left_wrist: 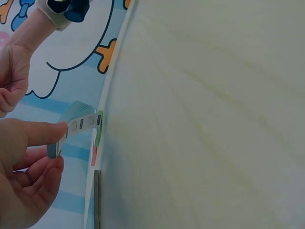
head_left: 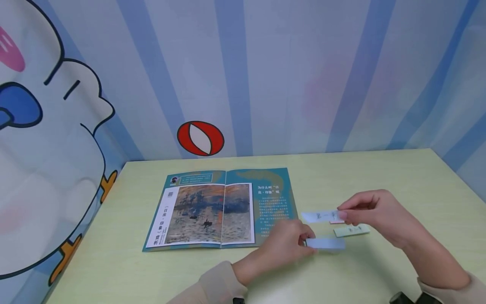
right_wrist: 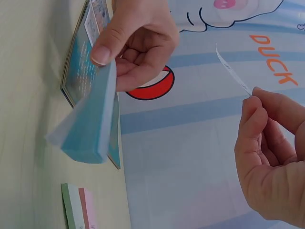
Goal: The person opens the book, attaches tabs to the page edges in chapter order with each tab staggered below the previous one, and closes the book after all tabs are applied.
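A slim pad of pale-blue paper slips (head_left: 325, 244), right of the bottom centre of the head frame, is gripped at its near end between the thumb and fingers of the left hand (head_left: 286, 238). In the right-wrist frame its free end spreads out toward the lower left. Just above it in the head frame, the right hand (head_left: 370, 211) pinches one end of a thin, whitish paper strip with small dark print (head_left: 317, 217); the right-wrist frame shows this strip curved and off the table. Between and to the right of these lies a narrow light-green paper pad (head_left: 352, 230), with a pink paper pad (right_wrist: 86, 207) beside it at the lower left of the right-wrist frame.

Left of the hands, at the centre of the head frame, a teal printed booklet (head_left: 274, 211) lies open across a harbour painting. All rest on a pale yellow-green tabletop (head_left: 398, 177). Behind stands a blue-striped wall covering (head_left: 288, 84), with a red-and-white ball drawing (head_left: 200, 138) and, at far left, a large white cartoon figure (head_left: 53, 169).
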Motion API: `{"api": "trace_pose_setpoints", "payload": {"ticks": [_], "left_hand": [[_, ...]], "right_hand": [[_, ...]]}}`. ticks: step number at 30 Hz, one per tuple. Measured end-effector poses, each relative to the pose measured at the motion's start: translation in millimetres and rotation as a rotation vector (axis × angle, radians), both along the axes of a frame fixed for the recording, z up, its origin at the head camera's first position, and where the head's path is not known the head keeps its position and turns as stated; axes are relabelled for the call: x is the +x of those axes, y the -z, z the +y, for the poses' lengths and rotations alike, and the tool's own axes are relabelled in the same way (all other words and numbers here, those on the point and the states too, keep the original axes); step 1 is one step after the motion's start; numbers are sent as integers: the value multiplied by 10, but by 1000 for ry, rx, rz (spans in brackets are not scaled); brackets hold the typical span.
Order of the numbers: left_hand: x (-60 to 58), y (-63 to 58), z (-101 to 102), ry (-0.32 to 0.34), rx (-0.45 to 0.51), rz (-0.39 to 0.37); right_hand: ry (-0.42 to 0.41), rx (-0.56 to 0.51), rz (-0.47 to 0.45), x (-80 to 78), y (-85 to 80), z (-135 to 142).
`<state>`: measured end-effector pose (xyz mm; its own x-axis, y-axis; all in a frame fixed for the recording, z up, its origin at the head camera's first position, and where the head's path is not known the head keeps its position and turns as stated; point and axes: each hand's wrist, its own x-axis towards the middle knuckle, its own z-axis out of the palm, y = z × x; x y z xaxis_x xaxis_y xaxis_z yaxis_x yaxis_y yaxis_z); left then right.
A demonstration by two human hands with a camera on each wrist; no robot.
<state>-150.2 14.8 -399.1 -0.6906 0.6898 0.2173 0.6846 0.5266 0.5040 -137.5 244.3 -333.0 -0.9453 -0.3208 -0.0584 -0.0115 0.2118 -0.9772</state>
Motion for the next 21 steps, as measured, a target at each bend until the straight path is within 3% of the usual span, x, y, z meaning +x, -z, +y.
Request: {"api": "trace_pose_setpoints", "payload": {"ticks": [7,12,21], "left_hand": [[16,82,-25,51,-108,-23],[55,65,-48,77,-192,-37],[87,46,-47,87,-259,-71]], "right_hand": [[32,2,-7,-53,58,15],[43,-2,-15,-101,105,6],[70,45,-52,-249,133,-18]]}}
